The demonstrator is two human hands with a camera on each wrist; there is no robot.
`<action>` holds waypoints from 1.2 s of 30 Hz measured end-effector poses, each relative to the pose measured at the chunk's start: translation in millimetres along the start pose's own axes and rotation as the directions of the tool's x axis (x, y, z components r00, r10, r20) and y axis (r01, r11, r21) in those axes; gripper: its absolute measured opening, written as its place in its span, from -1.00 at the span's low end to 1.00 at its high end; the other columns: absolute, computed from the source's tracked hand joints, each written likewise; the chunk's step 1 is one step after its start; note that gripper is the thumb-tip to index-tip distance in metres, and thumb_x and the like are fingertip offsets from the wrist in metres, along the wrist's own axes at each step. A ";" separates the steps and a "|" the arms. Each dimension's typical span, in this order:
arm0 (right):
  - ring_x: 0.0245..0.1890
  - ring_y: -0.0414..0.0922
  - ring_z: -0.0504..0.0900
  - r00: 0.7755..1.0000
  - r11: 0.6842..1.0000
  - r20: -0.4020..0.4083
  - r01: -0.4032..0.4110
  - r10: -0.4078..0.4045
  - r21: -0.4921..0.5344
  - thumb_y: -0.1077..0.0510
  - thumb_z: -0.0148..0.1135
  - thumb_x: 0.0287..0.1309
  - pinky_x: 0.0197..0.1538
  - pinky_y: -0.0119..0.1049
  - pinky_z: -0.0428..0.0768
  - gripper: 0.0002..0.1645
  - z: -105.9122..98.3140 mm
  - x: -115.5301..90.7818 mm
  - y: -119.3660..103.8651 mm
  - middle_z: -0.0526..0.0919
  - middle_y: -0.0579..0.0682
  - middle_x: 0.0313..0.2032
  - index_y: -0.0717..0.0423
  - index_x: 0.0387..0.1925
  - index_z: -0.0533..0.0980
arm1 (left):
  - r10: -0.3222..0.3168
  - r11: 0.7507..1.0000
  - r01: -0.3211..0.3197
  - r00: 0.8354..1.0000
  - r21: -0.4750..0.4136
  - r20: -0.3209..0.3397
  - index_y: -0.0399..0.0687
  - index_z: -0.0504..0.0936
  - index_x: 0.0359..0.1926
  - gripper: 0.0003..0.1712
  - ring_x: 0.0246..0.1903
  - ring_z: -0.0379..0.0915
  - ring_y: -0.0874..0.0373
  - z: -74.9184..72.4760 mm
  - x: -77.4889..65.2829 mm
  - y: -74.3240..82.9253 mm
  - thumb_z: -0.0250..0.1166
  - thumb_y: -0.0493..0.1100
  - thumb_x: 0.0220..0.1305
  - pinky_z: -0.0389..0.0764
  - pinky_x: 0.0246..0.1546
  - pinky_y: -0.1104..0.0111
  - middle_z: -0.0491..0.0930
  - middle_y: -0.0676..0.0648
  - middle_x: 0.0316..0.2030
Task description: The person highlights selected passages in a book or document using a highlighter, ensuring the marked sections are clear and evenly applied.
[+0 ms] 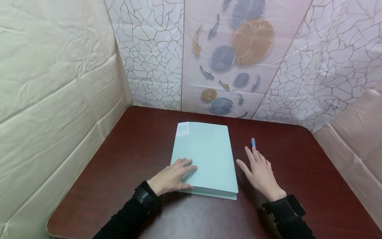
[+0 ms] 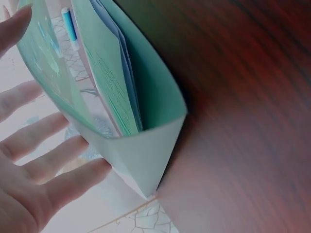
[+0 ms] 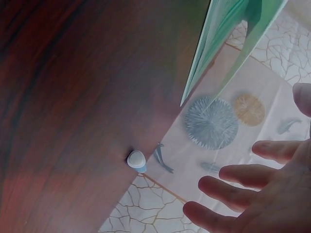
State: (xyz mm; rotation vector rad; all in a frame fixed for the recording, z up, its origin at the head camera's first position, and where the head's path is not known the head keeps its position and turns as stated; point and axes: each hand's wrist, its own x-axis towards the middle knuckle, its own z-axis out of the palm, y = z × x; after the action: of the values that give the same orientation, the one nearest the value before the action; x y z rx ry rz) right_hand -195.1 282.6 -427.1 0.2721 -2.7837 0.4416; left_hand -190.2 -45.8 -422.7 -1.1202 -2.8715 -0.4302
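Note:
A pale mint-green file folder [image 1: 209, 152] lies closed on the dark red-brown table, a white label [image 1: 182, 128] at its upper left corner. My left hand [image 1: 176, 175] is over the folder's lower left side, fingers spread. In the left wrist view, the folder's near end [image 2: 141, 153] gapes and papers [image 2: 114, 82] show inside. To the right of the folder, my right hand [image 1: 262, 174] hovers with its fingers extended and nothing in them. Just beyond its fingertips is a blue marker [image 1: 253, 142], partly hidden by them; its white end [image 3: 136, 159] faces the right wrist camera.
The wooden table [image 1: 119, 166] has a rounded far right corner. Behind it hangs a patterned cloth [image 1: 155, 53] with fish and round leaf shapes. Cream cloth [image 1: 59, 83] drapes along the left side, and a similar cloth [image 1: 355, 142] along the right.

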 end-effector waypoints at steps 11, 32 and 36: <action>0.24 0.30 0.12 1.000 1.000 -0.004 0.006 -0.006 -0.027 -0.28 -0.13 0.20 0.09 0.30 0.10 -0.16 2.3 -2.8 1.9 0.04 0.28 0.32 0.09 0.35 0.02 | 0.018 0.997 -0.014 0.998 0.078 -0.059 0.15 0.43 0.13 -0.36 0.15 0.26 0.09 -0.7 -5.4 1.2 0.24 0.20 -0.01 0.54 -0.27 0.04 0.32 -0.02 0.19; 0.24 0.29 0.12 1.000 1.000 0.012 -0.013 0.013 -0.008 -0.29 -0.13 0.20 0.08 0.26 0.10 -0.18 1.2 -2.1 -2.0 0.07 0.31 0.31 0.20 0.28 0.16 | -0.015 0.997 0.034 0.969 0.074 -0.246 0.28 0.12 0.32 -0.17 0.17 0.19 0.10 -3.9 -10.0 -6.0 0.05 0.00 -0.10 0.35 -0.59 0.42 0.14 -0.02 0.30; 0.23 0.28 0.12 1.000 1.000 0.008 -0.011 0.011 -0.008 -0.29 -0.12 0.20 0.07 0.26 0.11 -0.19 1.2 -2.2 -2.6 0.08 0.32 0.30 0.21 0.26 0.18 | -0.061 0.997 0.071 0.960 0.026 -0.274 0.31 0.10 0.33 -0.15 0.20 0.13 0.14 -3.5 -11.7 -8.2 0.04 -0.01 -0.11 0.40 -0.51 0.33 0.12 0.01 0.31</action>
State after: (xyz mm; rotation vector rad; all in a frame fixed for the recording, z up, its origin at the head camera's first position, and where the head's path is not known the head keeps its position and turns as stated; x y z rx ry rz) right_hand -192.8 280.1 -428.2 0.2576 -2.7957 0.4335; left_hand -187.2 -60.2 -422.8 -0.8830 -2.6684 -0.4910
